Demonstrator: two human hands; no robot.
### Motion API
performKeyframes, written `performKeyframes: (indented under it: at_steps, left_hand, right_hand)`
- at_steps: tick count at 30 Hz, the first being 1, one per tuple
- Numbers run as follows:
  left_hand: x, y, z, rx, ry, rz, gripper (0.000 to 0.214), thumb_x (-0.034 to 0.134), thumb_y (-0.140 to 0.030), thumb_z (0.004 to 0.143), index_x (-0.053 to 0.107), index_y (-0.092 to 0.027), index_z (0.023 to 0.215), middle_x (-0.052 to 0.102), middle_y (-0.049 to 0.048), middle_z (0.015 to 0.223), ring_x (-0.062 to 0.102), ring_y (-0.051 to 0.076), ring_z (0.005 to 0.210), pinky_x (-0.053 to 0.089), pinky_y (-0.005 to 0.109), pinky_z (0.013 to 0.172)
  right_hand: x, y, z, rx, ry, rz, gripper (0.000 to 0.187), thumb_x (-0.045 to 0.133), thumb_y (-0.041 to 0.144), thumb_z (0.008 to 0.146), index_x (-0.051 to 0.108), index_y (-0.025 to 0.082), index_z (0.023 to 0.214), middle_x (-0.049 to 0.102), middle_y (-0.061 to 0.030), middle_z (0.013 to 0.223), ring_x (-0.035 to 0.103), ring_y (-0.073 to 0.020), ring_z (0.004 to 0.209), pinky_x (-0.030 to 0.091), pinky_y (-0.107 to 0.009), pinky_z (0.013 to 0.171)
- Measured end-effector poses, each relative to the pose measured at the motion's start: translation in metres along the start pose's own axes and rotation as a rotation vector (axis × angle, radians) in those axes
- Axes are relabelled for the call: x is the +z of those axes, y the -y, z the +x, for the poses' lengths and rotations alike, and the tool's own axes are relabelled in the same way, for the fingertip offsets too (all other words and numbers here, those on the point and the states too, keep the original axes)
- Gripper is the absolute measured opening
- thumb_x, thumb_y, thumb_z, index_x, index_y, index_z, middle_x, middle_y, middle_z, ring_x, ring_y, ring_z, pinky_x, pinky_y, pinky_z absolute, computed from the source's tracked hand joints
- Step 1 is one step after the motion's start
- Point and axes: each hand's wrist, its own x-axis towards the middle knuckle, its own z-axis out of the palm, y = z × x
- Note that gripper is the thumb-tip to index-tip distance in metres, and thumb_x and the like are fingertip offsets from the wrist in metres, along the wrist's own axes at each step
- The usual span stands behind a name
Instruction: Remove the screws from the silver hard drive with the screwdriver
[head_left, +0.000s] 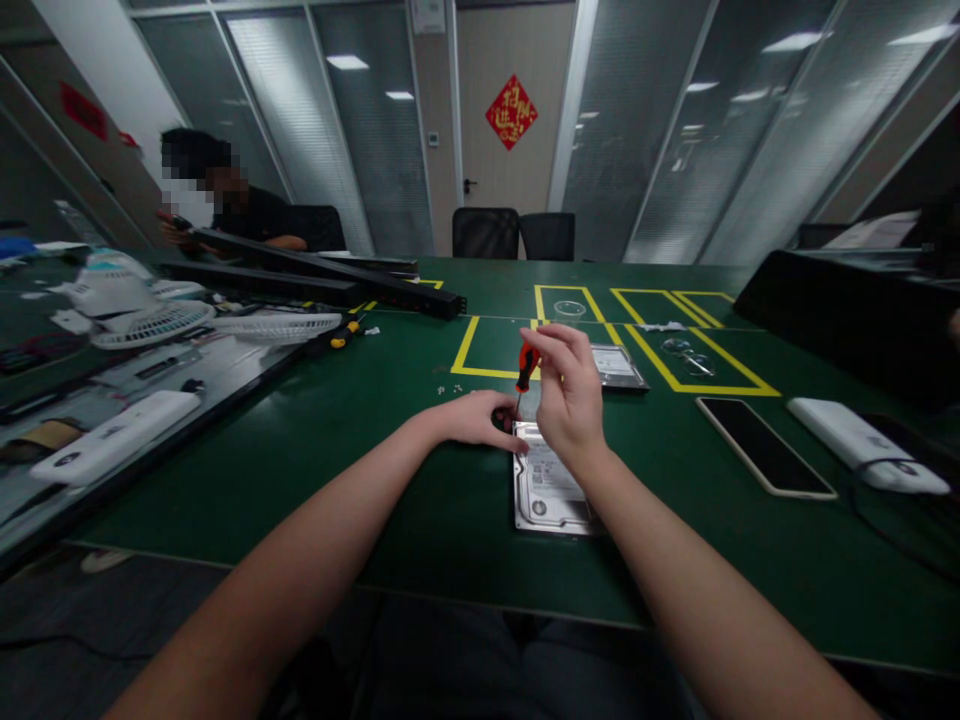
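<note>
A silver hard drive (pixel 546 492) lies flat on the green table (pixel 337 440) in front of me. My right hand (pixel 571 395) is closed around a small red-handled screwdriver (pixel 526 367), held upright with its tip down at the drive's far left corner. Beside it, my left hand (pixel 480 418) rests on the table, fingers curled against that same corner. A second hard drive (pixel 616 366) lies further back, just behind my right hand.
A phone (pixel 763 446) and a white power bank (pixel 862 443) lie to the right. Yellow taped boxes (pixel 679 385) mark the table. Tiny screws (pixel 448 388) sit left of my hands. Dismantled fans (pixel 161 320) and black bars (pixel 330 275) lie far left, by a seated person (pixel 240 205).
</note>
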Motion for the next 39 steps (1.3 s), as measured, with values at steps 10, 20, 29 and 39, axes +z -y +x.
performKeyframes:
  at_steps: [10, 20, 29, 39]
  left_hand:
    - [-0.0010, -0.0037, -0.0007, -0.013, 0.003, 0.007, 0.055, 0.084, -0.061, 0.073, 0.069, -0.018, 0.104, 0.069, 0.0046, 0.095, 0.062, 0.022, 0.086, 0.043, 0.032, 0.073]
    - [-0.0010, -0.0009, 0.0006, -0.013, 0.006, 0.007, 0.056, 0.083, -0.064, 0.072, 0.068, -0.018, 0.100, 0.068, 0.0044, 0.093, 0.061, 0.022, 0.084, 0.043, 0.032, 0.073]
    - [-0.0014, -0.0018, -0.0004, -0.018, 0.009, 0.013, 0.056, 0.083, -0.064, 0.072, 0.068, -0.017, 0.099, 0.067, 0.0042, 0.091, 0.060, 0.021, 0.082, 0.042, 0.031, 0.072]
    - [-0.0014, -0.0034, -0.0005, -0.021, -0.005, -0.007, 0.055, 0.084, -0.063, 0.070, 0.068, -0.018, 0.097, 0.068, 0.0038, 0.090, 0.061, 0.021, 0.081, 0.043, 0.031, 0.071]
  right_hand:
    - [-0.0002, 0.0010, 0.0008, -0.005, -0.003, -0.003, 0.046, 0.042, 0.004, 0.098, 0.069, 0.030, 0.125, 0.059, -0.0086, 0.124, 0.061, -0.0231, 0.120, 0.056, -0.047, 0.100]
    - [-0.0004, 0.0028, 0.0017, -0.006, 0.014, -0.006, 0.041, 0.042, 0.008, 0.100, 0.067, 0.030, 0.124, 0.059, -0.0086, 0.124, 0.061, -0.0237, 0.121, 0.056, -0.049, 0.103]
    - [0.0002, 0.0016, 0.0025, -0.003, 0.039, -0.005, 0.035, 0.043, 0.012, 0.104, 0.065, 0.028, 0.126, 0.057, -0.0098, 0.127, 0.058, -0.0236, 0.124, 0.052, -0.051, 0.108]
    - [0.0005, 0.0018, 0.0022, 0.003, 0.027, 0.002, 0.032, 0.045, 0.015, 0.105, 0.065, 0.028, 0.127, 0.057, -0.0100, 0.128, 0.057, -0.0244, 0.125, 0.052, -0.051, 0.108]
